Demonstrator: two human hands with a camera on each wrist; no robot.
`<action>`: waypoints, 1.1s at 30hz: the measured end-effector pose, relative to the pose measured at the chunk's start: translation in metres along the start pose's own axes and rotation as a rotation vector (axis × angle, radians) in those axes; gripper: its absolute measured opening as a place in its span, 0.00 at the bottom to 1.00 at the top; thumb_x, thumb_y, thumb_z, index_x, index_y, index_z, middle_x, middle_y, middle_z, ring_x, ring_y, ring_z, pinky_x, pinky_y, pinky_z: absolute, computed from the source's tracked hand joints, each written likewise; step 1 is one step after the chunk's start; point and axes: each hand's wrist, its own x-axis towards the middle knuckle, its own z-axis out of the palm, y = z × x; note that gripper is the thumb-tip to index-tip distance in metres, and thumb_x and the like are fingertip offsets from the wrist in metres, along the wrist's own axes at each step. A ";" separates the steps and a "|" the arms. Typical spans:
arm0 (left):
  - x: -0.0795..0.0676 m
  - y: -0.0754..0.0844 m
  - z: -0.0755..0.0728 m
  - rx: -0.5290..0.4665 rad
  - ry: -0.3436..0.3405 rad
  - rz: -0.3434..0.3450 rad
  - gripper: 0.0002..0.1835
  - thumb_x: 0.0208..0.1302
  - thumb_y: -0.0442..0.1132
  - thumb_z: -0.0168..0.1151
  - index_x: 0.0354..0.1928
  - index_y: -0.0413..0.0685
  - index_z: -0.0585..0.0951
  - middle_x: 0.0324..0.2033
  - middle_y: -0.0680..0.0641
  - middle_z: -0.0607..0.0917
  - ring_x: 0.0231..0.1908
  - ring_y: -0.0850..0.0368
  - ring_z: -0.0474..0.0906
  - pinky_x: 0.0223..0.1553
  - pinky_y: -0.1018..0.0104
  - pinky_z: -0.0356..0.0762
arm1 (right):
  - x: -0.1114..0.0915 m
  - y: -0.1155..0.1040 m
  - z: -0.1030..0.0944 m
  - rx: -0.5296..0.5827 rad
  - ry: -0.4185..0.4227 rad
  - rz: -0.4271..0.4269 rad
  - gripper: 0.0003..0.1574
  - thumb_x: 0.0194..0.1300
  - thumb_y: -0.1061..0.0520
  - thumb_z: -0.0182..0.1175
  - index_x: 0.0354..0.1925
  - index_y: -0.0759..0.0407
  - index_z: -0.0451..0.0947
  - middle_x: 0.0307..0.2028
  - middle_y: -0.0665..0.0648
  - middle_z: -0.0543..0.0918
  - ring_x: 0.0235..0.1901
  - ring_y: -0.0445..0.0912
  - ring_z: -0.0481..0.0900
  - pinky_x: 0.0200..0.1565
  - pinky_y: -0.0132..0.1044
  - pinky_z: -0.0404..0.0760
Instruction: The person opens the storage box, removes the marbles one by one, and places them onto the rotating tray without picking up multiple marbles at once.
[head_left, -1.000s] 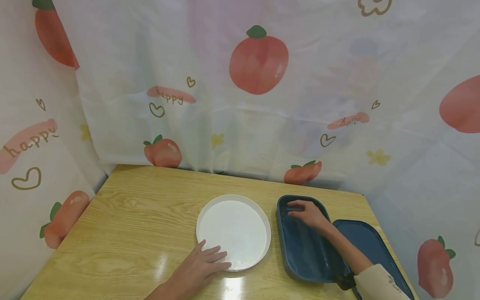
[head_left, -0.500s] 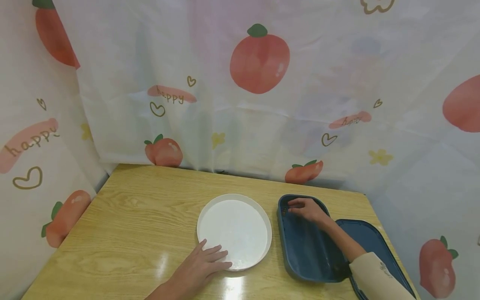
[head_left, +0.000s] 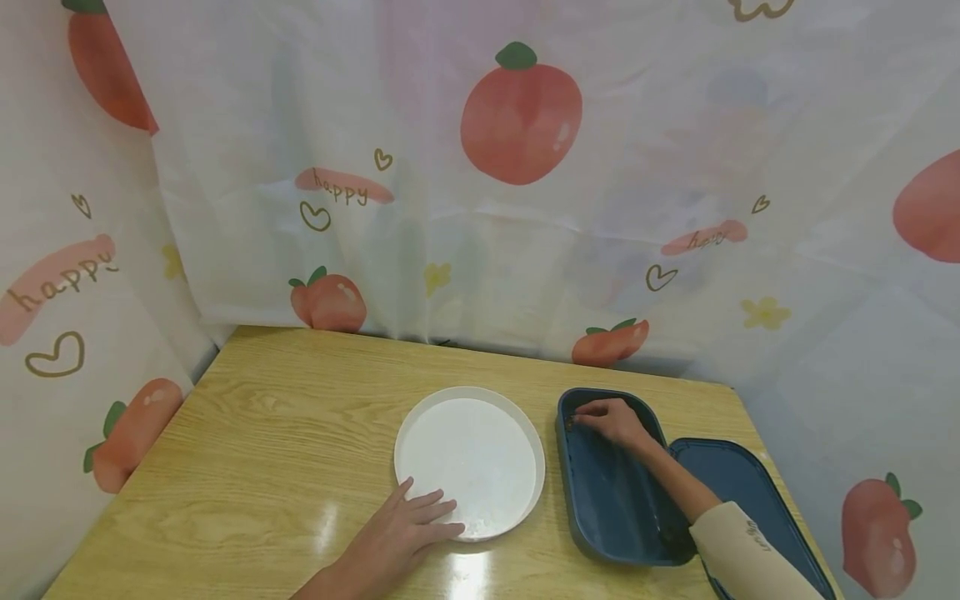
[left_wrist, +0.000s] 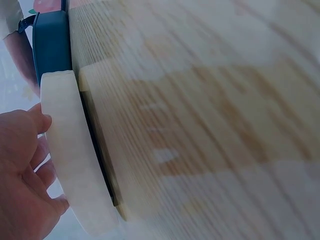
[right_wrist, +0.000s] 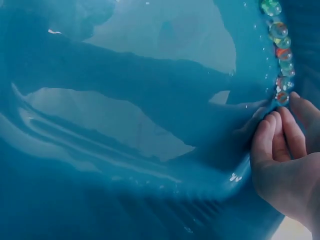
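Note:
My left hand (head_left: pixel 405 529) rests with spread fingers on the near-left rim of a round white plate (head_left: pixel 468 458). The left wrist view shows that hand's fingertips along the side of the plate (left_wrist: pixel 75 150). My right hand (head_left: pixel 615 421) reaches into the far-left corner of a deep dark-blue box (head_left: pixel 607 517). In the right wrist view a row of clear glass marbles (right_wrist: pixel 283 54) with coloured swirls lies along the box's inner edge. The right hand's (right_wrist: pixel 287 140) thumb and fingers pinch at the end marble (right_wrist: pixel 282 97) of that row.
A dark-blue lid (head_left: pixel 738 479) lies on the table right of the box, partly under the right sleeve (head_left: pixel 738 546). The wood-grain table (head_left: pixel 285 433) ends at a printed curtain (head_left: pixel 420 250) behind and at the left. Water drops dot the box's inside.
In the box corner my right hand's thumb and fingers have drawn together at the marbles, and its forearm has shifted slightly left. The left hand stays on the plate.

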 end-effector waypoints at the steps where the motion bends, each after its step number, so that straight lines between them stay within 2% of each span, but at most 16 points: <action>1: 0.000 0.000 0.000 -0.001 0.000 0.000 0.20 0.53 0.34 0.73 0.49 0.60 0.87 0.52 0.50 0.86 0.54 0.51 0.81 0.52 0.36 0.75 | -0.001 -0.002 0.001 0.000 0.003 0.009 0.17 0.68 0.54 0.64 0.46 0.67 0.86 0.45 0.65 0.85 0.47 0.59 0.82 0.43 0.48 0.81; 5: 0.000 0.000 0.001 -0.008 0.004 0.000 0.20 0.53 0.34 0.74 0.49 0.60 0.87 0.51 0.50 0.86 0.54 0.51 0.82 0.52 0.36 0.75 | -0.002 -0.010 0.002 -0.004 0.020 0.058 0.15 0.69 0.56 0.63 0.46 0.68 0.86 0.46 0.65 0.85 0.49 0.60 0.81 0.46 0.51 0.80; 17: 0.000 -0.001 0.001 -0.006 -0.012 -0.006 0.21 0.53 0.34 0.74 0.49 0.60 0.87 0.51 0.51 0.86 0.53 0.51 0.82 0.52 0.36 0.75 | -0.002 -0.010 0.007 -0.023 0.054 0.078 0.11 0.69 0.60 0.62 0.41 0.65 0.88 0.42 0.61 0.87 0.47 0.58 0.81 0.47 0.52 0.79; 25: -0.001 0.001 0.000 0.010 -0.002 0.000 0.19 0.54 0.36 0.73 0.50 0.61 0.87 0.51 0.52 0.86 0.54 0.53 0.81 0.54 0.38 0.74 | -0.001 -0.011 0.006 -0.043 0.064 0.113 0.12 0.69 0.58 0.62 0.40 0.66 0.88 0.40 0.60 0.87 0.40 0.51 0.82 0.40 0.43 0.79; 33: -0.001 0.001 0.000 -0.018 -0.004 -0.016 0.20 0.53 0.34 0.73 0.49 0.60 0.87 0.49 0.53 0.87 0.54 0.53 0.81 0.55 0.36 0.73 | -0.002 -0.012 0.002 -0.017 0.066 0.117 0.11 0.68 0.59 0.62 0.39 0.64 0.88 0.36 0.57 0.87 0.33 0.45 0.79 0.34 0.38 0.77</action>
